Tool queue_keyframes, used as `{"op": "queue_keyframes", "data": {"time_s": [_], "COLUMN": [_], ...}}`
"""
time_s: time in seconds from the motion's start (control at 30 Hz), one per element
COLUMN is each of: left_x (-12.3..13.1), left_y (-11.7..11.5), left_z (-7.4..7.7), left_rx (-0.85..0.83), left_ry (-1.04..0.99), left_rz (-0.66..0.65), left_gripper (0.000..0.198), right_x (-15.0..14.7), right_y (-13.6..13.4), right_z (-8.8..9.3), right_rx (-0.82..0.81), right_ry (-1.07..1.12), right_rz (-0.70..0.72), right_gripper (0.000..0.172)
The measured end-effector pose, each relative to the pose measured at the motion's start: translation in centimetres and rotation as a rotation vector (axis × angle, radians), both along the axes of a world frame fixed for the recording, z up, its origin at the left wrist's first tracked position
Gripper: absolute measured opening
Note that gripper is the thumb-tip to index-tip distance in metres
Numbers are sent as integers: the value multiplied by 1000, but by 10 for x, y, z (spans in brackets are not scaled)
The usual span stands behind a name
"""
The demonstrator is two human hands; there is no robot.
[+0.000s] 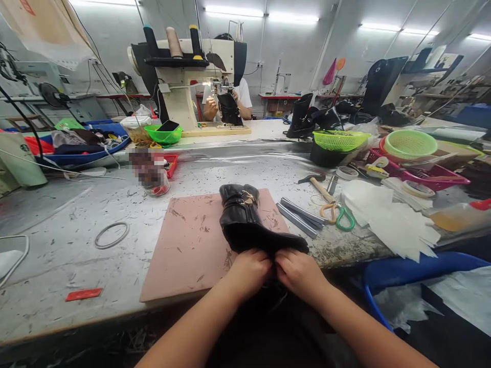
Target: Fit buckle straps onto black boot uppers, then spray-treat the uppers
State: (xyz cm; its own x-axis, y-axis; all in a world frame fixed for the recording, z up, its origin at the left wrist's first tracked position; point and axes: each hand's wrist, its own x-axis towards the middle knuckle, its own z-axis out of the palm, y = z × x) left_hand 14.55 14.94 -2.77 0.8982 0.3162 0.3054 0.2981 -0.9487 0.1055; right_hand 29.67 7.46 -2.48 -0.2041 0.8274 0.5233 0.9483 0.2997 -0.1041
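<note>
While the left hand (253,268) and right hand (299,268) pinch a black boot (240,217) by its near edge, its gold buckle (248,198) sits beyond the fingers (264,256). A hammer (322,189) lies to their right.

Boot (241,217): black, glossy, creased
Strap (232,204): black, across the boot, with gold-coloured buckle (249,198)
Pose: lying down, flaring nearward
Place: board's (184,245) right half, from far edge to beyond right edge
</note>
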Motion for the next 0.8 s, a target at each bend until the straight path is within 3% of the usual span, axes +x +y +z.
{"op": "queue_keyframes", "data": {"time_s": [0.17,0.27,0.43,0.5,0.63,0.8], "left_x": [5,9,7,5,3,0], "left_y": [-4,-8,-9,-9,-9,-8], "left_z": [4,7,9,9,5,2], "left_rx": [-127,-172,-287,-264,-147,-111], "left_ry": [31,14,-104,-111,-67,7], "left_rz": [125,226,366,317,159,52], "left_gripper": [10,11,13,12,30,28], "right_x": [5,4,2,2,4,0], "right_y": [7,3,-5,-6,-9,-16], "right_z": [2,2,-7,-10,-11,-12], "right_rx": [-38,-66,-13,20,8,17], "right_ry": [135,187,178,204,283,237], "right_rz": [-132,-142,-168,-166,-90,4], "right_gripper": [17,16,28,24,25,24]}}
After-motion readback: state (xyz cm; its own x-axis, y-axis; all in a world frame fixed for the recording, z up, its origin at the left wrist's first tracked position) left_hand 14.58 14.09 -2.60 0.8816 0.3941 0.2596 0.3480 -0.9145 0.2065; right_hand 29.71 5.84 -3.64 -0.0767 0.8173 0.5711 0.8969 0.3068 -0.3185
